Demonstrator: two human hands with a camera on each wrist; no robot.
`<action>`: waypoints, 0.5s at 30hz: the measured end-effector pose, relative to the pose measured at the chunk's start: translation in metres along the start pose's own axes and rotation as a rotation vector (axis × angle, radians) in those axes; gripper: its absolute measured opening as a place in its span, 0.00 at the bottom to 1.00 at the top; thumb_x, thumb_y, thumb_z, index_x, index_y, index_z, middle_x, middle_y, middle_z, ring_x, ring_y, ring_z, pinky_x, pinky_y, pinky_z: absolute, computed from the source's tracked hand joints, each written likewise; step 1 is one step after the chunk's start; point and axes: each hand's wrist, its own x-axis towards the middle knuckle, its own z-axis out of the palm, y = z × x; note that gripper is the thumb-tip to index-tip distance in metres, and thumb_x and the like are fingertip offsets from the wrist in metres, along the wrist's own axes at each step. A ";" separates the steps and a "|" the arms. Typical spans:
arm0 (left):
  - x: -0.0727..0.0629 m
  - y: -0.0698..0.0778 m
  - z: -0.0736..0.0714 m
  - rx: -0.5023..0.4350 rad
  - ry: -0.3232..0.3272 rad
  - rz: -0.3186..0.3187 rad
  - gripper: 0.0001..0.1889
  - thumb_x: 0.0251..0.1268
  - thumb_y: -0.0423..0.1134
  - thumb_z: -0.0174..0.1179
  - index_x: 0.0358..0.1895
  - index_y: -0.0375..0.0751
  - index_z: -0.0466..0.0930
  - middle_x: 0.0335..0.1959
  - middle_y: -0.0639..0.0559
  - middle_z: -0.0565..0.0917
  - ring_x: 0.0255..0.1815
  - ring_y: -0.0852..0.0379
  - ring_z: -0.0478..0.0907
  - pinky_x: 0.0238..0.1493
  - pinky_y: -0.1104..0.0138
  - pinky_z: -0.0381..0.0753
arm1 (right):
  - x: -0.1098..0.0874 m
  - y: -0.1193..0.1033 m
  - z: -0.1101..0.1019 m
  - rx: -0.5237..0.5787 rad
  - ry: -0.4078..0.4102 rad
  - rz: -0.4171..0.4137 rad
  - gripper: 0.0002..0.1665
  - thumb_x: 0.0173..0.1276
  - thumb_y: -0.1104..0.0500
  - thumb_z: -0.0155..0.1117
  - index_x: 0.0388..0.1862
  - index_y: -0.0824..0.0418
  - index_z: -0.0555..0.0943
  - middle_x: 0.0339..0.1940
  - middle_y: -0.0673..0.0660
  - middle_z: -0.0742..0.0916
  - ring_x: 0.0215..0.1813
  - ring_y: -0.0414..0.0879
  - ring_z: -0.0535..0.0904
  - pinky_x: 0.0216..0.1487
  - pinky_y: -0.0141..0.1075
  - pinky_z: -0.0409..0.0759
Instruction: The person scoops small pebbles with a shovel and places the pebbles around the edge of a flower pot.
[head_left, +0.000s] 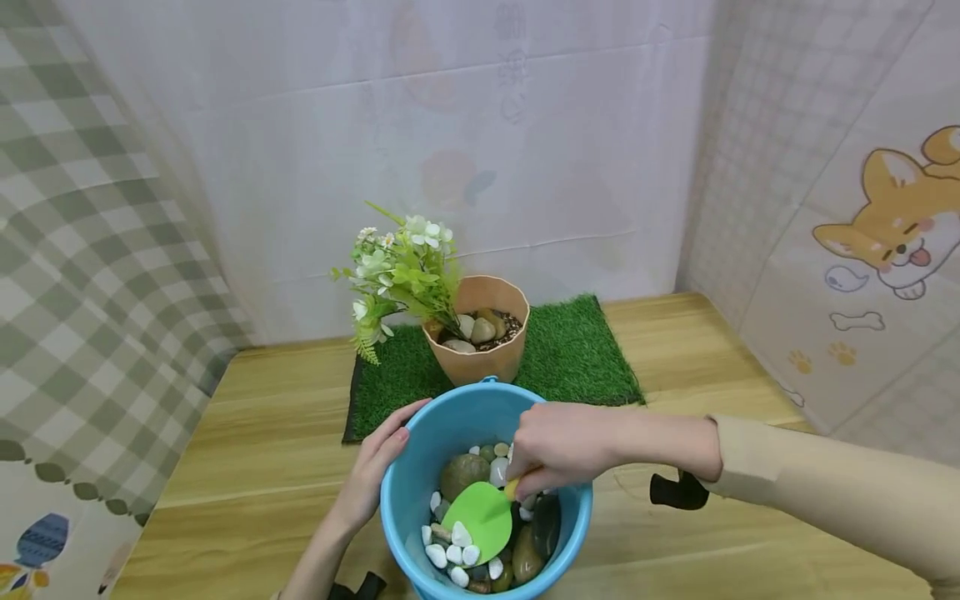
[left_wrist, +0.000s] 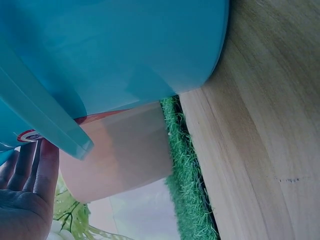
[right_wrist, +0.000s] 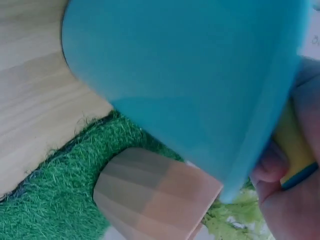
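Note:
A light-blue bucket [head_left: 438, 429] stands at the front of the table, with white pebbles, brown stones and dark stones inside. My right hand [head_left: 558, 443] reaches over its right side and grips the yellow handle [right_wrist: 291, 142] of a green toy shovel [head_left: 487, 517]. The shovel's blade is down among the stones, and a few white pebbles [head_left: 461, 534] lie at its lower left edge. Against the bucket's left outer side rests my left hand [head_left: 372, 475]. In the left wrist view, the fingers [left_wrist: 47, 167] of that hand extend straight up to the rim.
Behind the bucket, an orange-brown flowerpot [head_left: 487, 367] with white flowers [head_left: 408, 275] and stones [head_left: 483, 330] stands on a green artificial-grass mat [head_left: 577, 350]. The wooden table [head_left: 277, 433] is enclosed by a checked cloth [head_left: 90, 183] on the left and pale cloths behind and right.

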 end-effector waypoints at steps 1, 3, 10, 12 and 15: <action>0.000 0.000 0.000 0.004 0.001 0.001 0.26 0.88 0.40 0.37 0.78 0.30 0.64 0.73 0.27 0.73 0.63 0.75 0.80 0.59 0.71 0.84 | -0.001 0.000 -0.002 0.032 -0.007 0.016 0.13 0.78 0.51 0.66 0.33 0.50 0.91 0.21 0.43 0.88 0.21 0.22 0.64 0.26 0.15 0.62; 0.000 0.000 0.000 0.006 0.001 0.004 0.26 0.87 0.40 0.37 0.78 0.30 0.64 0.73 0.27 0.73 0.63 0.75 0.80 0.59 0.71 0.85 | -0.003 0.000 -0.005 0.082 -0.014 0.037 0.12 0.78 0.51 0.65 0.39 0.51 0.93 0.25 0.44 0.91 0.22 0.19 0.67 0.28 0.14 0.66; 0.000 -0.001 0.000 -0.003 -0.006 0.006 0.26 0.88 0.40 0.36 0.79 0.30 0.63 0.74 0.27 0.72 0.64 0.75 0.79 0.60 0.72 0.84 | -0.012 0.003 -0.007 0.160 0.054 0.082 0.13 0.78 0.50 0.65 0.47 0.51 0.94 0.33 0.43 0.94 0.27 0.18 0.73 0.32 0.16 0.72; -0.001 -0.002 0.000 -0.005 -0.007 0.007 0.26 0.88 0.40 0.36 0.78 0.29 0.63 0.74 0.27 0.72 0.64 0.75 0.79 0.60 0.72 0.84 | -0.015 0.004 -0.007 0.199 0.078 0.102 0.13 0.78 0.49 0.65 0.48 0.51 0.93 0.34 0.44 0.94 0.27 0.18 0.74 0.31 0.17 0.72; 0.000 -0.002 0.000 -0.009 -0.008 0.007 0.26 0.88 0.40 0.36 0.78 0.29 0.63 0.74 0.26 0.71 0.64 0.75 0.79 0.59 0.72 0.84 | -0.020 0.005 -0.007 0.258 0.119 0.129 0.14 0.77 0.49 0.66 0.50 0.52 0.93 0.36 0.45 0.95 0.28 0.19 0.74 0.30 0.19 0.73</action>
